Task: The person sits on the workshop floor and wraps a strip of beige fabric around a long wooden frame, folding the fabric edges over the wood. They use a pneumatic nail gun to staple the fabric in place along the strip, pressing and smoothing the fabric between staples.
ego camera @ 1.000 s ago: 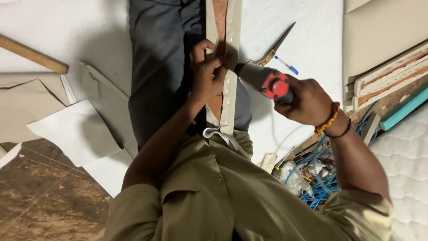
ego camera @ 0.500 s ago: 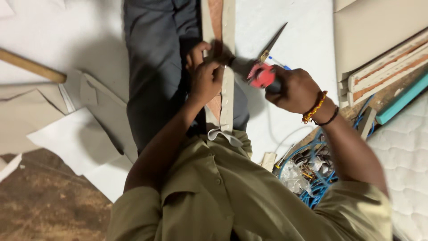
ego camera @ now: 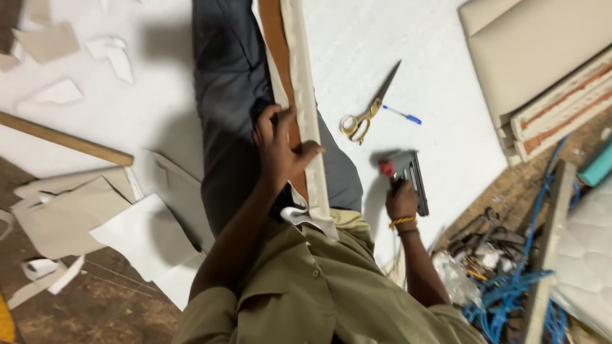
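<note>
White foam floor (ego camera: 446,83); left hand (ego camera: 280,150) pinching fabric-wrapped slat (ego camera: 299,76).

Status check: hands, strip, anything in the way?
Left hand grips fabric-wrapped strip on lap. Right hand holds staple gun on sheet. Scissors, pen lie apart.

looks like an upholstery workshop, floor-level setup. white foam sheet (ego camera: 446,127) spread out as the work surface, offcuts of beige fabric (ego camera: 64,216) and white scraps (ego camera: 143,239) all over the bare brown floor. gold-handled scissors (ego camera: 366,111) and a blue pen (ego camera: 403,115) lying on the foam, staple gun (ego camera: 408,178) set down nearby. padded beige panels (ego camera: 529,57) stacked on one side, a tangle of blue cord (ego camera: 510,293) and a loose wooden batten (ego camera: 64,139) too
</note>
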